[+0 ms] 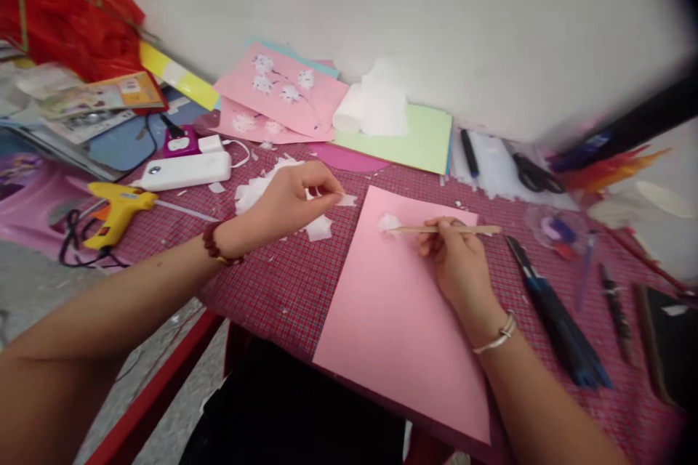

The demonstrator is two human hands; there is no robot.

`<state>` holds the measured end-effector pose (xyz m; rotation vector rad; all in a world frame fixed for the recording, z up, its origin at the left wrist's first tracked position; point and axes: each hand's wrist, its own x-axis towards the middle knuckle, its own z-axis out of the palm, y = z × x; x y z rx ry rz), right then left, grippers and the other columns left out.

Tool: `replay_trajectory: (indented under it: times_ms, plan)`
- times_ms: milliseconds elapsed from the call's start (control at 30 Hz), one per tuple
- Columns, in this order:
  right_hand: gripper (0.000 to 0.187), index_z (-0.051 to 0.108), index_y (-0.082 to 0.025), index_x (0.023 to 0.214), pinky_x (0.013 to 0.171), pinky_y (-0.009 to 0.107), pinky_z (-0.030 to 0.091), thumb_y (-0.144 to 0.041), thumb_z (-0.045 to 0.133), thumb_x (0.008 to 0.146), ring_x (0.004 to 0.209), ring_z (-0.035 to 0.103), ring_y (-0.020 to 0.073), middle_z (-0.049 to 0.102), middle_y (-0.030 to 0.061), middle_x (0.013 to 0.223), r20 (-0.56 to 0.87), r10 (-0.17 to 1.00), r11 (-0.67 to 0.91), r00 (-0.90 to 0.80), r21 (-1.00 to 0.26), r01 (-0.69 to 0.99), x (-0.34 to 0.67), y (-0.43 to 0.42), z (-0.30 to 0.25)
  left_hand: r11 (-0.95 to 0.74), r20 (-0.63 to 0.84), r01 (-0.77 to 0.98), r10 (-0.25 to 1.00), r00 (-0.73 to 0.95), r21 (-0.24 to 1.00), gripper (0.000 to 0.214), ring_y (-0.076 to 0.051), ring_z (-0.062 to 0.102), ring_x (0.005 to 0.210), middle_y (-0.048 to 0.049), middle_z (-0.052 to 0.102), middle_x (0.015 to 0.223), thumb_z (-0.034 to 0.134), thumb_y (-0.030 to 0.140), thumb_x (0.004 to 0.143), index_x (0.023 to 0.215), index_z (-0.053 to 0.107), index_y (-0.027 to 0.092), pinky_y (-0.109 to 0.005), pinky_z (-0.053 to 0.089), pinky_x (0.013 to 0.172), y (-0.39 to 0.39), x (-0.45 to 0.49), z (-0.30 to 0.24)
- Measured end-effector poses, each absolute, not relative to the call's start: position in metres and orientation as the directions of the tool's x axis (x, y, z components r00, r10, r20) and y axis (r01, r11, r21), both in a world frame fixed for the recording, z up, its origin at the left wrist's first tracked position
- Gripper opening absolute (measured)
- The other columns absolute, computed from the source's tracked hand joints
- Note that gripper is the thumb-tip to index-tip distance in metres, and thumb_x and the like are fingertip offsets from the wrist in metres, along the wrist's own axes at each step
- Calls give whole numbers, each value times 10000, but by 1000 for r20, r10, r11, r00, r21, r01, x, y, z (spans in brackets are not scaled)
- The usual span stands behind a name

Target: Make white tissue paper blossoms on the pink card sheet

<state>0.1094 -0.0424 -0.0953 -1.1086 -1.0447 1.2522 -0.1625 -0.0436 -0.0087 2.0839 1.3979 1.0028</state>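
Observation:
A pink sheet of paper (382, 305) lies at a slant before me, with a small white paper tuft (389, 223) near its upper left corner. In my right hand (458, 254) a flat wooden stick (474, 229) is pinched, its left tip touching or just beside the tuft. My left hand (297, 196) hovers left of the sheet, thumb and forefinger pressed together on a small piece of white paper (347, 200). Under and behind this hand lie a pile of torn white paper (254, 192) and a loose white square (319, 229).
Pink sheets with white blossoms (289, 93), a white paper roll (349, 110) and green paper (428, 134) lie along the wall. Leftward are a yellow glue gun (117, 211) and white power bank (188, 171). Rightward are a blue-handled cutting tool (561, 327) and black scissors (537, 174).

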Motion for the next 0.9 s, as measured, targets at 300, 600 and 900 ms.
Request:
replay_trajectory:
  times_ms: [300, 600, 900]
  plan:
    - [195, 611, -186, 836, 506, 245, 400, -359, 535, 886, 499, 519, 101, 625, -7, 658, -10, 1000, -12, -13, -986, -165, 112, -44, -94, 100, -126, 89, 918, 376, 991, 306, -60, 529, 646, 30, 588, 722, 684, 136, 649, 940, 587, 129, -190, 386, 604, -16, -117, -50]
    - [195, 634, -229, 826, 506, 298, 408, -394, 549, 884, 503, 518, 142, 612, 7, 652, -38, 999, -41, -27, -995, -92, 113, -43, -89, 226, -296, 208, 855, 426, 952, 102, -34, 440, 520, 42, 543, 622, 649, 219, 734, 747, 584, 142, -162, 326, 487, -20, -130, -54]
    - [163, 612, -238, 995, 607, 297, 471, -335, 501, 925, 610, 571, 127, 659, 15, 823, 62, 997, 61, -36, -997, -39, 104, -61, -72, 110, -198, 214, 870, 452, 971, 83, -47, 401, 527, 60, 475, 594, 591, 227, 772, 744, 571, 151, -187, 310, 513, -28, -119, -48]
